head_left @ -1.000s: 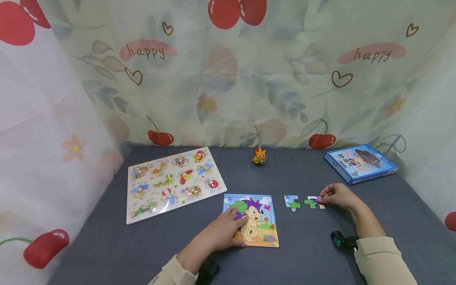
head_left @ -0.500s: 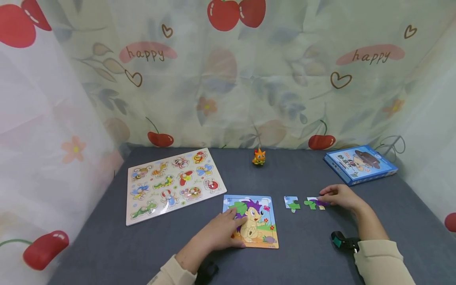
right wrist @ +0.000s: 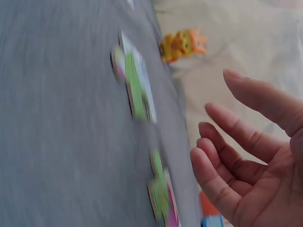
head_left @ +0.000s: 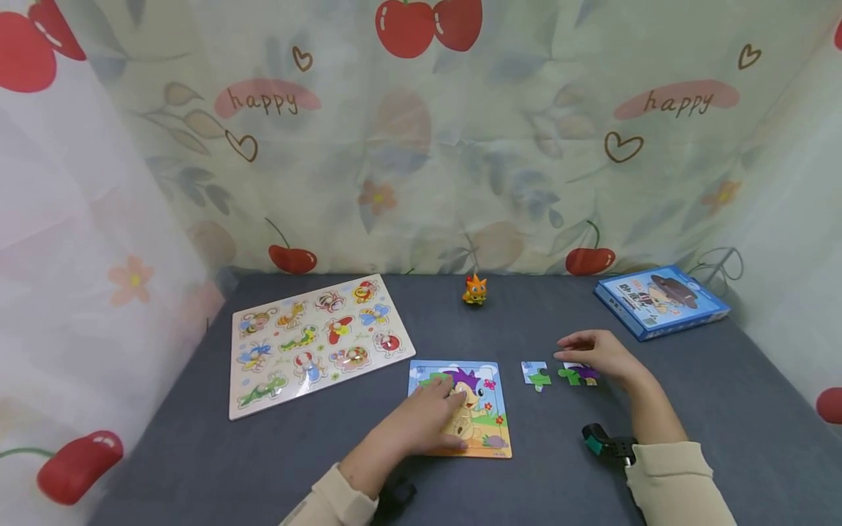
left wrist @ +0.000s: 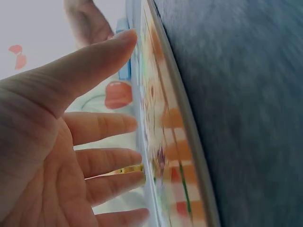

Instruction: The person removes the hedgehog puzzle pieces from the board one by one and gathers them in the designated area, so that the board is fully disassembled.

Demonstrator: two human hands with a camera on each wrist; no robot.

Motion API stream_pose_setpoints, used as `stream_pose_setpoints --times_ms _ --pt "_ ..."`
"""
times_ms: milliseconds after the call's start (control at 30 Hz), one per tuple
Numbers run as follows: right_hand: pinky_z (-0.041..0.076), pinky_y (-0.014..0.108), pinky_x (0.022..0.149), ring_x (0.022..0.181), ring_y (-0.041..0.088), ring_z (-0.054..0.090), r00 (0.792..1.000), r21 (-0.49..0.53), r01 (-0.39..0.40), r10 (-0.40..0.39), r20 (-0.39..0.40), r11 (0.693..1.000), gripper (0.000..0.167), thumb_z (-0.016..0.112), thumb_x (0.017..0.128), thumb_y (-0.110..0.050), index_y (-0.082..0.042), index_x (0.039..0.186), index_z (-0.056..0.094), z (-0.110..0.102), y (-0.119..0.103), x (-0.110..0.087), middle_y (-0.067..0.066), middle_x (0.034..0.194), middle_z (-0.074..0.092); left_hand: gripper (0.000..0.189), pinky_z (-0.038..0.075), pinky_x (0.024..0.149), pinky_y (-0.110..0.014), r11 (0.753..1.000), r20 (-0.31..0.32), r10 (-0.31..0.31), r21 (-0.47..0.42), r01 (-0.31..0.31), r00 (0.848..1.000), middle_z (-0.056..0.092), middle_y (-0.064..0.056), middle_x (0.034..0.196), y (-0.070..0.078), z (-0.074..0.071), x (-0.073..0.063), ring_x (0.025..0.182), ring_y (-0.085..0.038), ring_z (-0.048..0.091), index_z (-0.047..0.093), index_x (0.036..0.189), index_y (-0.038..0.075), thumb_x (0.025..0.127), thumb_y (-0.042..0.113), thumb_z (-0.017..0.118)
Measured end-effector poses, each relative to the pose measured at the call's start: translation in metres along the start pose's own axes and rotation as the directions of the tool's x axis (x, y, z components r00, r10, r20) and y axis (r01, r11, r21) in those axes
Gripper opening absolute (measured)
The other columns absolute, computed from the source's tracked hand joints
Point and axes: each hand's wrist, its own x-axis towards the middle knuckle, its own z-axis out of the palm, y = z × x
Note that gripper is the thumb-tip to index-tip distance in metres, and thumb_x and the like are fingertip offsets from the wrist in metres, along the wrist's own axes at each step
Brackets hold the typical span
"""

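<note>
My left hand (head_left: 424, 421) lies over the left part of a square hedgehog puzzle (head_left: 492, 409), its fingers spread. In the left wrist view the fingertips (left wrist: 128, 124) are at or just above the puzzle's face; contact is hard to tell. My right hand (head_left: 601, 353) hovers above two puzzle pieces on the table, holding nothing, with fingers loosely bent and thumb apart. One piece, blue and green (head_left: 536, 374), lies left of it; the other, green and purple (head_left: 579, 375), lies beneath it, its top edge partly hidden by the hand.
A large insect puzzle board (head_left: 316, 343) lies at the left. An orange toy figure (head_left: 475, 290) stands at the back. A blue box (head_left: 663, 301) is at the back right, near a thin cable (head_left: 720, 263). Patterned cloth hangs behind the dark table.
My right hand has let go of the green and purple piece, risen and shifted left. My left hand has slid slightly right over the hedgehog puzzle. The head view has shifted a little.
</note>
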Motion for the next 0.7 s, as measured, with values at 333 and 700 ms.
stream_pose_setpoints --times_ms 333,700 --pt "0.051 0.032 0.077 0.084 0.015 0.056 0.996 0.036 0.084 -0.086 0.038 0.996 0.038 0.069 0.084 -0.027 0.001 0.108 0.065 0.037 -0.034 0.020 0.013 0.104 0.065 0.074 0.032 0.109 -0.048 1.000 0.027 -0.010 0.014 0.010 1.000 0.037 -0.014 0.148 0.014 0.007 0.010 0.139 -0.031 0.031 0.047 0.137 0.014 0.077 0.050 0.070" --pt "0.050 0.025 0.072 0.078 0.011 0.058 0.983 0.067 0.134 -0.141 0.114 0.989 0.031 0.072 0.081 -0.018 0.002 0.105 0.067 0.070 -0.059 0.038 0.012 0.098 0.069 0.078 0.033 0.108 -0.049 0.999 0.067 -0.033 -0.008 0.033 0.997 0.031 -0.015 0.151 0.014 0.007 0.010 0.140 -0.032 0.028 0.044 0.140 0.019 0.075 0.052 0.071"
